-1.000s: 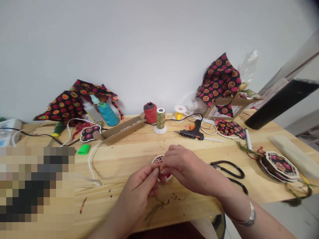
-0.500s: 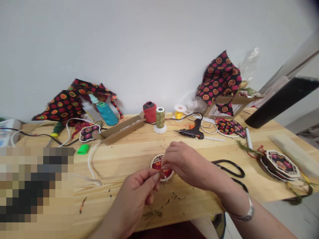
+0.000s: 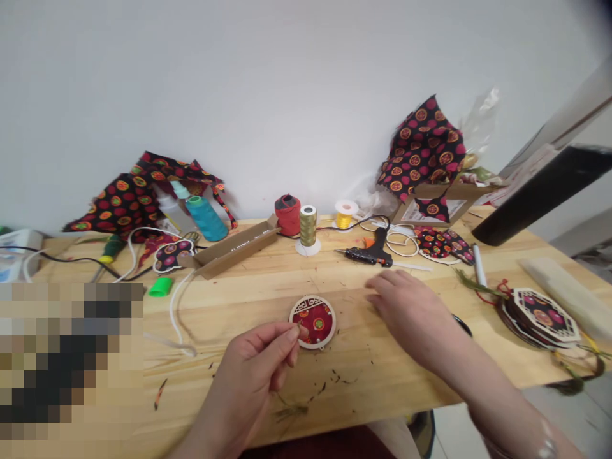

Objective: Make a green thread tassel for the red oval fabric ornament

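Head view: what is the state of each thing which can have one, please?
Round ornament: patterned face up
Left hand: thumb and finger pinched
Right hand: apart from ornament, grip unclear
Glue gun: lying flat
Olive spool: upright
Cardboard box: open
Green cap: on its side
Octagonal ornaments: stacked

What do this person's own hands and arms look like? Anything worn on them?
Both are ordinary human hands, five-fingered. The bare left hand and bare right hand show no gloves, and no sleeves are visible on the forearms. The right arm wears a shiny, silver-coloured, metallic-looking band bracelet; none shows on the left.
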Demonstrator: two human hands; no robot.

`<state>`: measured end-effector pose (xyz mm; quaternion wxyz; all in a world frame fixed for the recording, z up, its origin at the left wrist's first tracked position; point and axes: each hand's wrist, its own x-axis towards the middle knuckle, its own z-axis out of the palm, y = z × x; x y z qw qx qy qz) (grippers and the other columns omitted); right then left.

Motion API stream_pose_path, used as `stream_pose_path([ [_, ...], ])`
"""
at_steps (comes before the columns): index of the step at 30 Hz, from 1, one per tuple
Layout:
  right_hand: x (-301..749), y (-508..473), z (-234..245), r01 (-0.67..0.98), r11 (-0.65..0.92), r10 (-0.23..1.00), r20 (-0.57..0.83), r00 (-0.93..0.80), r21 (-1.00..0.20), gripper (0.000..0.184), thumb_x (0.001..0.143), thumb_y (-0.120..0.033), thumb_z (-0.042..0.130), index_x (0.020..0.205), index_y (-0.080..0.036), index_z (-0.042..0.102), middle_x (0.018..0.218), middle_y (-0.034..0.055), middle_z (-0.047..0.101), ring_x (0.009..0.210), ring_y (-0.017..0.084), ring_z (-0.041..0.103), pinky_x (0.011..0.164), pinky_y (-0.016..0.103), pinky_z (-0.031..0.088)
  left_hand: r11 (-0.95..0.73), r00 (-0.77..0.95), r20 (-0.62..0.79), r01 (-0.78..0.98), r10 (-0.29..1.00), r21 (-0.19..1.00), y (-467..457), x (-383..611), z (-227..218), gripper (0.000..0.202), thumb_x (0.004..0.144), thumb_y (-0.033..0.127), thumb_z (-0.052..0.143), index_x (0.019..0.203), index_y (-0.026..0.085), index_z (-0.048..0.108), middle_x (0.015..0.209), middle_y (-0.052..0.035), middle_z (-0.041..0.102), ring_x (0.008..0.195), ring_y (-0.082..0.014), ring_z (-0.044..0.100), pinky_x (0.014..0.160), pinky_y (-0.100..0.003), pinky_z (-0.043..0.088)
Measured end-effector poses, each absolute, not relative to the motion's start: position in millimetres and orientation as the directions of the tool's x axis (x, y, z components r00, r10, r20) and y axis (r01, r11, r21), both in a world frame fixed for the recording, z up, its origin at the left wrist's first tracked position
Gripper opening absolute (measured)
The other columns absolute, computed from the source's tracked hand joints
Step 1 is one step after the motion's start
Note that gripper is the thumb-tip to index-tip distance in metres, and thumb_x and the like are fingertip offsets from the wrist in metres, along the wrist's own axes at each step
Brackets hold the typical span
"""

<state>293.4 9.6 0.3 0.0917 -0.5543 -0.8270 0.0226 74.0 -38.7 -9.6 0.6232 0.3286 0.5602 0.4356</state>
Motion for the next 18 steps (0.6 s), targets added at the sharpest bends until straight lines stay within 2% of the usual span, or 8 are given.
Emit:
stream_pose_path([
  [2, 320, -3, -10, 0.965, 0.262, 0.965, 0.035, -0.262, 0.004, 0.014, 0.081, -0.012, 0.052, 0.081, -0.014, 0.065, 0.085, 0.0129, 0.065, 0.082, 0.027, 0.059, 0.073, 0.038, 0.045, 0.397, -0.004, -0.406, -0.193, 0.914, 0.897, -37, 72, -10, 0.021, 0.071, 0.029, 0.07, 0.057, 0.014, 0.065, 0.052, 0.0039, 0.051, 0.041, -0.0044, 0.031, 0.04, -0.018, 0.02],
  [4, 345, -17, -22, 0.978, 0.199, 0.98, 0.004, -0.2, 0.064, 0.016, 0.08, -0.013, 0.05, 0.081, -0.014, 0.065, 0.083, 0.013, 0.065, 0.078, 0.027, 0.061, 0.069, 0.037, 0.047, 0.393, -0.005, -0.403, -0.21, 0.915, 0.895, -36, 70, -10, 0.021, 0.071, 0.028, 0.07, 0.056, 0.014, 0.064, 0.051, 0.0043, 0.051, 0.041, -0.0041, 0.031, 0.039, -0.017, 0.02],
  [7, 369, -35, -38, 0.985, 0.173, 0.984, 0.038, -0.174, 0.023, 0.028, 0.079, -0.015, 0.047, 0.103, -0.011, 0.062, 0.095, 0.0137, 0.065, 0.085, 0.026, 0.062, 0.075, 0.037, 0.05, 0.397, -0.02, -0.412, -0.233, 0.911, 0.888, -34, 71, -11, 0.018, 0.071, 0.027, 0.071, 0.059, 0.014, 0.067, 0.052, 0.0042, 0.052, 0.042, -0.004, 0.031, 0.039, -0.016, 0.021],
  [9, 376, -42, -44, 0.986, 0.167, 0.984, 0.064, -0.167, 0.001, 0.035, 0.077, -0.015, 0.047, 0.109, -0.01, 0.06, 0.099, 0.0144, 0.065, 0.089, 0.027, 0.062, 0.079, 0.038, 0.05, 0.391, -0.04, -0.412, -0.247, 0.91, 0.887, -34, 72, -11, 0.016, 0.07, 0.027, 0.071, 0.061, 0.015, 0.068, 0.052, 0.0038, 0.053, 0.042, -0.0042, 0.031, 0.04, -0.016, 0.021],
  [14, 376, -43, -45, 0.989, 0.147, 0.986, 0.078, -0.145, -0.027, 0.028, 0.072, -0.016, 0.047, 0.094, -0.012, 0.063, 0.09, 0.0148, 0.064, 0.082, 0.029, 0.062, 0.074, 0.041, 0.05, 0.364, -0.089, -0.388, -0.204, 0.917, 0.909, -35, 70, -11, 0.016, 0.068, 0.029, 0.073, 0.062, 0.015, 0.069, 0.052, 0.0035, 0.054, 0.042, -0.0047, 0.031, 0.039, -0.016, 0.022],
  [16, 370, -41, -38, 0.988, 0.111, 0.994, 0.028, -0.108, -0.11, 0.023, 0.071, -0.018, 0.048, 0.089, -0.014, 0.062, 0.085, 0.013, 0.063, 0.078, 0.028, 0.062, 0.072, 0.04, 0.049, 0.337, -0.122, -0.357, -0.159, 0.926, 0.928, -35, 69, -10, 0.016, 0.068, 0.031, 0.073, 0.063, 0.016, 0.069, 0.052, 0.0035, 0.053, 0.043, -0.0056, 0.033, 0.04, -0.016, 0.023],
  [18, 358, -41, -28, 0.957, 0.066, 0.993, -0.074, -0.091, -0.284, 0.018, 0.073, -0.021, 0.049, 0.087, -0.017, 0.06, 0.085, 0.0102, 0.061, 0.076, 0.024, 0.061, 0.069, 0.036, 0.048, 0.315, -0.164, -0.329, -0.105, 0.93, 0.943, -36, 68, -9, 0.017, 0.068, 0.032, 0.073, 0.066, 0.016, 0.07, 0.052, 0.0035, 0.053, 0.045, -0.0067, 0.035, 0.041, -0.017, 0.025],
])
